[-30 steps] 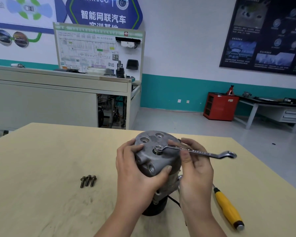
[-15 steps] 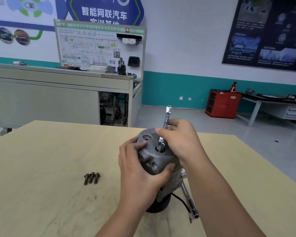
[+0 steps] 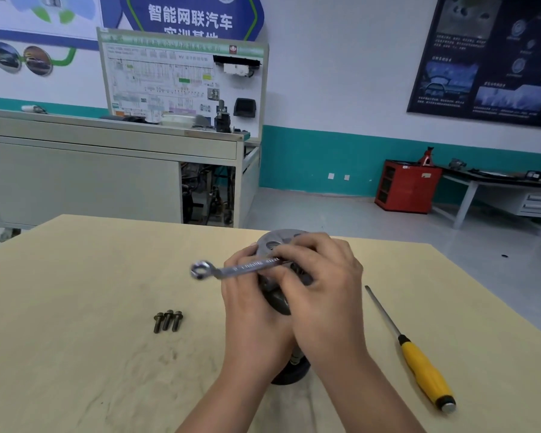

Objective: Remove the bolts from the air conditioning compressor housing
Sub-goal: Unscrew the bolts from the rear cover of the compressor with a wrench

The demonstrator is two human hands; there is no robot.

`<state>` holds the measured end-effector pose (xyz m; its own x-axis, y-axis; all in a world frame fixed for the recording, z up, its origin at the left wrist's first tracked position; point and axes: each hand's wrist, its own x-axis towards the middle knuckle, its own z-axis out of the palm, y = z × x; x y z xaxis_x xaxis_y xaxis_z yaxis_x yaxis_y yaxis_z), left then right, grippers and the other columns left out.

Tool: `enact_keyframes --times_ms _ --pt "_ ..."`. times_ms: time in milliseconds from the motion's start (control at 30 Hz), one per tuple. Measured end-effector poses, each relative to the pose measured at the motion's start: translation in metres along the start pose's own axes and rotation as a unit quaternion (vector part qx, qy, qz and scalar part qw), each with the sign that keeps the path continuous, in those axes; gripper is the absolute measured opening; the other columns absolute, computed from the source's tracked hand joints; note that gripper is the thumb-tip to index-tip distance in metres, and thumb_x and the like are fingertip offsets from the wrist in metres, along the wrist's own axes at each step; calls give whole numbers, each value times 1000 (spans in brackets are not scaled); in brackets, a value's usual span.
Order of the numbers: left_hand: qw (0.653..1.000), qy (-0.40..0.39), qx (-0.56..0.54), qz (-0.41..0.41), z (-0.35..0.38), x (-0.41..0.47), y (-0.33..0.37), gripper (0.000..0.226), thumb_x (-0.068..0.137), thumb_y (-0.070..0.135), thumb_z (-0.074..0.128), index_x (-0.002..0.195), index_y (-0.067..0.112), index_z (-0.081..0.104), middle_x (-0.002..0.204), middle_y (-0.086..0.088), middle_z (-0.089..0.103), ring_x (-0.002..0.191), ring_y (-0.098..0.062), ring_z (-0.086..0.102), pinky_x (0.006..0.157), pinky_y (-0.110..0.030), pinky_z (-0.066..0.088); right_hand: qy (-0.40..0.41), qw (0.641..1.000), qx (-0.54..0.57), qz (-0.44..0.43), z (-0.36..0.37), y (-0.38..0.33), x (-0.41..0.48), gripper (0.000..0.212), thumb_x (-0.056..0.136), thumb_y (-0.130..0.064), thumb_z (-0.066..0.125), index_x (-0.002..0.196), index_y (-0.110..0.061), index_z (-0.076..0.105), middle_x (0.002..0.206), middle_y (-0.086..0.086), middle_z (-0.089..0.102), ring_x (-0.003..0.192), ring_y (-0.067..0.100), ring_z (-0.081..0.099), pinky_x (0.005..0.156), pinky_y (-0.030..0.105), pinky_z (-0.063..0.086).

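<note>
1. On the pale wooden table (image 3: pixel 75 307), near its middle, the compressor housing (image 3: pixel 278 242) stands upright on its dark pulley end. Only a strip of its grey top face shows above the fingers.
2. The left hand (image 3: pixel 250 307) wraps the housing from the left with fingers curled round its side, bracing it. Judged from this, a firm downward hold matters, so the body does not twist or tip when the tool is pulled.
3. The right hand (image 3: pixel 322 292) lies over the top of the housing, fingers folded round the shank of the wrench (image 3: pixel 247 266). Its working end is hidden under the hand, so whether it sits on a bolt head cannot be told.
4. The wrench's free ring end juts out to the left, above the left hand's knuckles. The step probably goes best with the ring seated square and fully down on the head, then short swings and a reseat.
5. A yellow-handled screwdriver (image 3: pixel 425 370) lies well to the right, untouched.
6. Three bolts (image 3: pixel 168 320) lie side by side to the left, already out; a loosened bolt would sensibly join them.
</note>
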<state>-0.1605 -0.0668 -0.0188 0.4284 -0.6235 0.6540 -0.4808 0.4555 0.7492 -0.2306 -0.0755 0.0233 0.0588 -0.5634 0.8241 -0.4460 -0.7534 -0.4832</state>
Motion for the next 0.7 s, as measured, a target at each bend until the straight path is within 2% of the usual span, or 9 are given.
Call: enact_keyframes --times_ms 33,67,133,200,267,400,533,600,700 --pt "1000 -2 -7 -10 1 0 -2 44 62 47 62 101 55 42 117 36 35 115 -5 47 89 -14 41 30 999 -1 -17 -1 4 -6 16 72 -16 69 84 -24 76 88 -21 57 93 6 48 90 35 34" --pt "1000 0 -16 -15 2 -1 -4 44 61 42 66 99 48 44 117 32 36 116 -8 48 90 -16 42 50 998 5 -30 -3 9 -11 21 73 -13 67 88 -26 75 91 -23 58 95 3 46 91 30 32" --pt "1000 6 -25 -16 4 -3 -7 47 60 40 70 100 40 44 119 23 38 118 -15 47 97 -32 44 72 996 42 -29 -6 18 -22 30 76 -9 64 96 -30 71 96 -24 64 102 4 48 93 23 34" --pt "1000 7 -10 -12 5 -4 -6 54 56 50 69 102 37 43 122 20 38 122 -14 44 100 -39 43 89 990 108 27 -7 22 -28 29 79 -20 63 100 -38 71 104 -17 64 108 12 52 94 20 39" --pt "1000 14 3 -6 4 -4 -4 58 51 55 68 100 40 41 124 23 36 123 -11 42 102 -36 41 109 967 204 105 -6 23 -28 22 84 -28 58 98 -41 70 105 -9 64 109 13 56 93 16 42" --pt "1000 16 6 -4 2 -4 -3 60 48 55 68 99 43 38 124 27 33 124 -10 40 103 -30 37 131 891 363 238 -4 29 -13 18 97 -12 47 97 -28 55 93 2 74 94 16 69 77 18 52" --pt "1000 14 14 -3 1 -4 -3 60 49 56 67 99 43 37 123 27 33 123 -8 40 103 -29 36 84 875 339 337 -6 30 12 16 100 -13 42 103 -28 48 77 -2 74 77 9 70 60 18 52" --pt "1000 16 18 -1 1 -4 -2 59 49 56 66 99 43 37 121 29 32 122 -8 40 102 -25 35 31 870 320 373 -9 30 26 11 99 -12 42 100 -18 52 70 1 73 68 10 69 55 21 51" --pt "1000 14 19 -5 0 -5 -2 58 50 56 65 98 43 36 121 29 32 122 -9 40 100 -22 34 -70 899 219 374 -13 25 45 30 94 -10 48 70 -6 66 55 1 68 50 11 63 48 21 48"
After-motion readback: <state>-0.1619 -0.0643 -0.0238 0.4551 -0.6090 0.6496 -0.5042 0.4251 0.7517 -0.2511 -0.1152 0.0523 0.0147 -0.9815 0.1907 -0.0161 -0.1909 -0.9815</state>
